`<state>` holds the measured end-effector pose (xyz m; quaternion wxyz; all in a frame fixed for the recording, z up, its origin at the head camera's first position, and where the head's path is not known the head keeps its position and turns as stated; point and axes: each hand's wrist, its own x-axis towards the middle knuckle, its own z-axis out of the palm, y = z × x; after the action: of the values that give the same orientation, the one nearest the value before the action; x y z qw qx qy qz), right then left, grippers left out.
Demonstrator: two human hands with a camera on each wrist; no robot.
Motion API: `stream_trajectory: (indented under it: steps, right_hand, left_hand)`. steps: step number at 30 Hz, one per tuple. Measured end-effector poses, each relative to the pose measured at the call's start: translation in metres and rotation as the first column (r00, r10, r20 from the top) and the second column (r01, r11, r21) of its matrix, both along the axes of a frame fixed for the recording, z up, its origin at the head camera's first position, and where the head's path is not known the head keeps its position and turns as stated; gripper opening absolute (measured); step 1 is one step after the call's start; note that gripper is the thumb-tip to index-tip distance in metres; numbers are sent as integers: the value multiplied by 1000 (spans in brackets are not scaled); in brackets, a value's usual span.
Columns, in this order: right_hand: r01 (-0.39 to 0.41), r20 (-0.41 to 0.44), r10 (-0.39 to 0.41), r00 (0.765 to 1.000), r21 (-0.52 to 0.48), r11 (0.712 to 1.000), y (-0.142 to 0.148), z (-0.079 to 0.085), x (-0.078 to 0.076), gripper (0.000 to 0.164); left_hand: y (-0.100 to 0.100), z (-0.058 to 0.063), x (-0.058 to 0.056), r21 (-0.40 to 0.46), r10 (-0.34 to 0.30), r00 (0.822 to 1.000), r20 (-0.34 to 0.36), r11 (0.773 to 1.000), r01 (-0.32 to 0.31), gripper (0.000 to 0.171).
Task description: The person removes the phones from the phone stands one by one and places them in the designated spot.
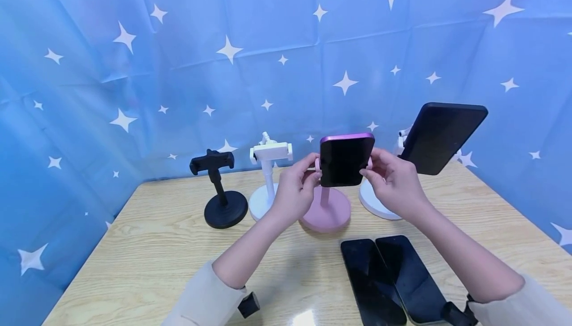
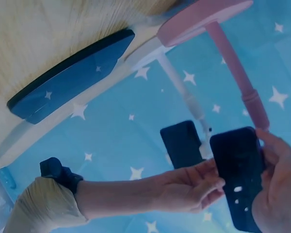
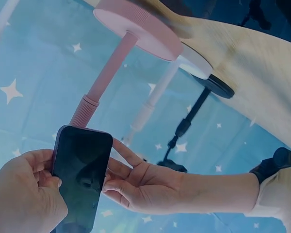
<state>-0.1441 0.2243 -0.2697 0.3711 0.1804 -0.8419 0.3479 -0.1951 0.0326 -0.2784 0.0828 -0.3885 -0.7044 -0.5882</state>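
Left hand (image 1: 290, 189), right hand (image 1: 399, 182): clamped on opposite side edges of phone (image 1: 346, 162) | phone held midway between | long axis roughly upright above pink stand (image 1: 328, 213)

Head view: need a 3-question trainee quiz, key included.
1. Count: how many phones lie flat on the table?

2. True or false: in the head view, the tilted dark device is to the right of the purple-edged phone.

3. Pick one: the stand whose base shows below the purple-edged phone is A black, B pink, C white.

Key: 1. Two. 2. True. 3. B.
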Motion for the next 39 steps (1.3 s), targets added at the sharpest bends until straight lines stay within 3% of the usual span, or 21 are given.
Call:
stream_trajectory:
  steps: [9,17,29,39]
  right_hand:
    - [-77,4,77,997,-30,997,-13,6,24,19]
    - [-203,-21,202,979,-81,976,-21,3,38,27]
    - [-293,-24,292,956,-103,951,-27,-12,44,38]
    - [-371,-84,365,927,-77,925,-26,-24,48,29]
  left_hand:
    - [-23,6,24,22,-65,998,-7,998,65,30]
    - [-42,8,40,-13,-93,995,-33,996,93,33]
    - [-57,-5,53,-14,-114,992,-46,993,113,29]
    - [-65,-16,61,-44,-102,977,-187,995,95,31]
